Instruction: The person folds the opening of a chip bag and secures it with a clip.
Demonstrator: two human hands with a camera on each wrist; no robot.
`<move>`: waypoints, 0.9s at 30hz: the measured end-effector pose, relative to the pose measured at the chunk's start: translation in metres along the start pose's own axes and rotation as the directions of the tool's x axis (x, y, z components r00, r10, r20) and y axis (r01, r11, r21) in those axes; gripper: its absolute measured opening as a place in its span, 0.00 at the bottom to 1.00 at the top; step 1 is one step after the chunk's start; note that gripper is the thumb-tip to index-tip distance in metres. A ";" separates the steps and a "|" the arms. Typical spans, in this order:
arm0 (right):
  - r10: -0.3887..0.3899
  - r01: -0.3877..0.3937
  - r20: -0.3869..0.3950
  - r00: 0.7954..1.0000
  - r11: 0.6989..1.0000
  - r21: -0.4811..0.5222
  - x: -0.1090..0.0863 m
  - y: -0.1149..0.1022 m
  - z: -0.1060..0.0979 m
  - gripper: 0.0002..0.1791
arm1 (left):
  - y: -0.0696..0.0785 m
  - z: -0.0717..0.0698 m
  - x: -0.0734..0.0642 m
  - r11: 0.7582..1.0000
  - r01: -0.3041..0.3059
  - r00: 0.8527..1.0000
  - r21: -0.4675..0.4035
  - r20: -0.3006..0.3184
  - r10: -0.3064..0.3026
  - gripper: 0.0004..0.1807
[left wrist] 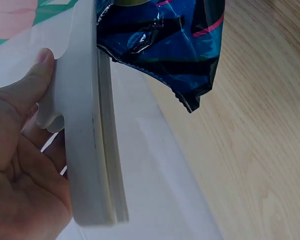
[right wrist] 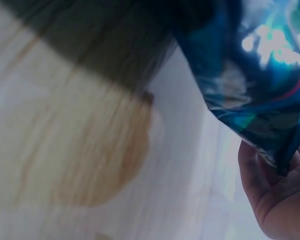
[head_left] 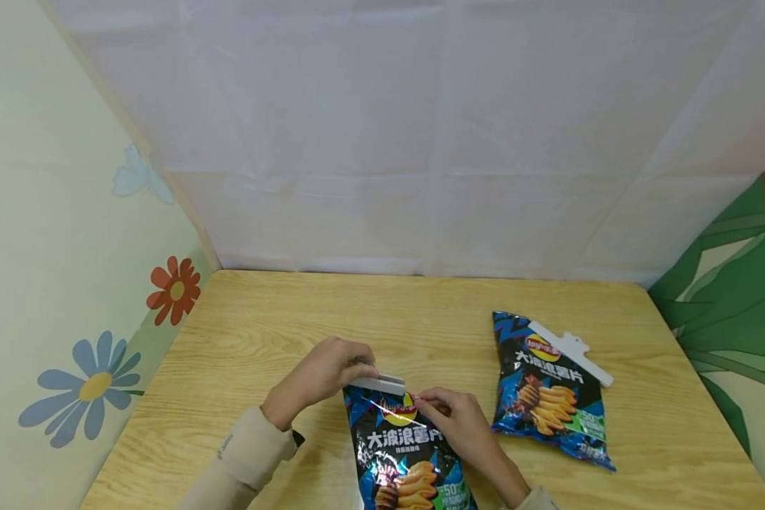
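My left hand (head_left: 325, 372) grips a long white sealing clip (head_left: 382, 384) by its handle, thumb on one side and fingers on the other. The clip stands at the top edge of a dark blue chip bag (head_left: 398, 443). In the left wrist view the bag's crimped edge meets the clip's (left wrist: 87, 150) upper part; how far it goes between the clip's bars I cannot tell. At the bag's top right corner, my right hand (head_left: 462, 425) pinches the foil. The right wrist view has that corner of the bag (right wrist: 260, 120) between the fingers.
A second chip bag (head_left: 545, 389) lies on the right of the wooden table (head_left: 280, 312), with another white clip (head_left: 574, 350) across its upper right part. A white sheet (head_left: 382, 142) hangs behind the table; painted walls flank both sides.
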State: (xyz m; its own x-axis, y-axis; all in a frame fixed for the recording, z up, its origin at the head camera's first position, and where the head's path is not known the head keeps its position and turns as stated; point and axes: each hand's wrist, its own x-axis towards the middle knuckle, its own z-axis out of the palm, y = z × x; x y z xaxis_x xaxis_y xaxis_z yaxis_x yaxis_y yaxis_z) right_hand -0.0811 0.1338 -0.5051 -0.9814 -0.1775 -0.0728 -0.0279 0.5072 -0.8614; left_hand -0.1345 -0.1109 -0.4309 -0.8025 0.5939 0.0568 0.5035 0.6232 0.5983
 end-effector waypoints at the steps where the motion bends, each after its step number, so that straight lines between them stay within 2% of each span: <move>1: -0.001 0.001 0.002 1.000 1.000 0.003 0.000 0.000 0.000 0.09 | 0.000 0.000 0.000 1.000 -0.007 1.000 0.004 0.000 0.007 0.06; 17: 0.006 -0.006 0.011 1.000 1.000 0.018 0.000 -0.002 0.002 0.08 | 0.008 0.008 0.006 0.998 -0.049 0.997 0.048 0.063 0.046 0.08; 27: 0.004 -0.004 0.007 1.000 1.000 0.009 0.000 0.000 0.003 0.09 | 0.017 0.004 0.008 0.985 -0.097 0.992 0.139 0.088 0.086 0.10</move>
State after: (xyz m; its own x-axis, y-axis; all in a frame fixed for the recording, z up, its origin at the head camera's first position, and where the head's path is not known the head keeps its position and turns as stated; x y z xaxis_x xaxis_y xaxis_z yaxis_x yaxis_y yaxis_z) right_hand -0.0803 0.1316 -0.5069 -0.9802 -0.1811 -0.0798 -0.0219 0.4999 -0.8658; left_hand -0.1311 -0.0937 -0.4239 -0.7252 0.6875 0.0371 0.6189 0.6273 0.4726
